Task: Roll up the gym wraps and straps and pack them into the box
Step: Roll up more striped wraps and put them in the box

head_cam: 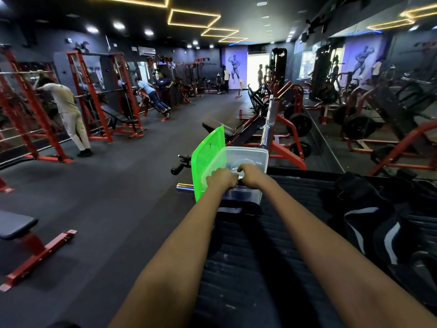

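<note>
My left hand [221, 179] and right hand [250, 175] meet over the near rim of the clear plastic box [248, 159], fingers curled around something dark I can't identify. The green lid [207, 159] stands tilted open at its left. Black wraps [369, 223] lie on the ribbed platform [272, 256], well right.

Both hands sit side by side at the near rim of the clear plastic box [246, 159], left hand [221, 179] touching right hand [250, 177]. The translucent green plastic lid [207, 159] stands upright just left of the left hand. Black gym wraps with pale stripes [376, 230] lie well right of the right hand, on the dark ribbed platform [255, 268] beneath both forearms.
</note>
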`<state>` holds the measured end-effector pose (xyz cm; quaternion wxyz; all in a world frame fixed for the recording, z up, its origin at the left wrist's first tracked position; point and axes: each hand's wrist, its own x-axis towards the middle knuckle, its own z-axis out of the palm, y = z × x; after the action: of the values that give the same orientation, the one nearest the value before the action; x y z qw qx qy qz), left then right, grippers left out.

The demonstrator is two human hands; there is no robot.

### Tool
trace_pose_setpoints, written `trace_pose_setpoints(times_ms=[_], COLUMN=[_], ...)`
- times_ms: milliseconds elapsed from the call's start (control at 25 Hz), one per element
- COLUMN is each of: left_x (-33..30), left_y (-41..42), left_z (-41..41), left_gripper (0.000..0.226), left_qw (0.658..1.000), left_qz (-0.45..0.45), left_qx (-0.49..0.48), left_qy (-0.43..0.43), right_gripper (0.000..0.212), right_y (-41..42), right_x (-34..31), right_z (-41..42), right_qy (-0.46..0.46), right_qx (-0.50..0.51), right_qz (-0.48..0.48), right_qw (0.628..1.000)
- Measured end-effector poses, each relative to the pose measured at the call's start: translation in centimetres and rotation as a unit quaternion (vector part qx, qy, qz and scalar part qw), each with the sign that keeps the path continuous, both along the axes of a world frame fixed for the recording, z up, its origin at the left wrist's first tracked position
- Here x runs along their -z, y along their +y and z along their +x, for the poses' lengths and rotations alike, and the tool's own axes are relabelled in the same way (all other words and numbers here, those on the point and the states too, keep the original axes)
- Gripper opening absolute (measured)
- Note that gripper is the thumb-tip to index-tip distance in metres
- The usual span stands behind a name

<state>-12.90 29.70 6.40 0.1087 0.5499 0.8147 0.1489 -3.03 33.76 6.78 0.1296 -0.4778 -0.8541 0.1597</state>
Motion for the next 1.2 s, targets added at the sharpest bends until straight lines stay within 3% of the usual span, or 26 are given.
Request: trace_pose_setpoints(times_ms=[120, 240, 320, 400, 560, 920, 1120, 1200], left_x=[-0.8, -0.8, -0.8, -1.3, -0.9, 4.1, 7.7, 7.9], left_y=[-2.8, -6.3, -9.3, -12.4, -16.6, -25.4, -28.8, -28.0], left_z=[1.0, 2.5, 3.8, 5.3, 8.4, 15.2, 14.8, 12.7], left_gripper=[0.037, 0.021, 0.018, 0.018, 0.025, 0.015, 0.022, 0.026], left_qw=[0.978, 0.906, 0.863, 0.845, 0.867, 0.876, 0.897, 0.91], left_qz=[0.176, 0.253, 0.264, 0.257, 0.222, 0.201, 0.246, 0.314], left_qx=[-0.018, -0.051, -0.069, -0.073, -0.042, -0.007, -0.012, -0.011], left_qy=[-0.109, -0.335, -0.425, -0.463, -0.445, -0.439, -0.368, -0.272], right_gripper=[0.038, 0.025, 0.025, 0.028, 0.023, 0.021, 0.025, 0.025], right_y=[-2.0, -6.0, -9.3, -12.4, -17.8, -26.2, -29.1, -28.7], right_x=[-0.5, -1.7, -2.0, -1.9, -1.7, 3.6, 8.7, 8.8], right_z=[1.5, 3.8, 5.6, 7.3, 10.3, 16.1, 16.5, 15.8], right_qy=[0.221, 0.409, 0.474, 0.493, 0.52, 0.495, 0.429, 0.425], right_qx=[0.065, 0.137, 0.159, 0.164, 0.16, 0.202, 0.19, 0.183], right_qz=[0.011, -0.035, -0.081, -0.127, -0.165, -0.132, -0.111, -0.099], right_qw=[0.973, 0.902, 0.862, 0.845, 0.823, 0.835, 0.876, 0.881])
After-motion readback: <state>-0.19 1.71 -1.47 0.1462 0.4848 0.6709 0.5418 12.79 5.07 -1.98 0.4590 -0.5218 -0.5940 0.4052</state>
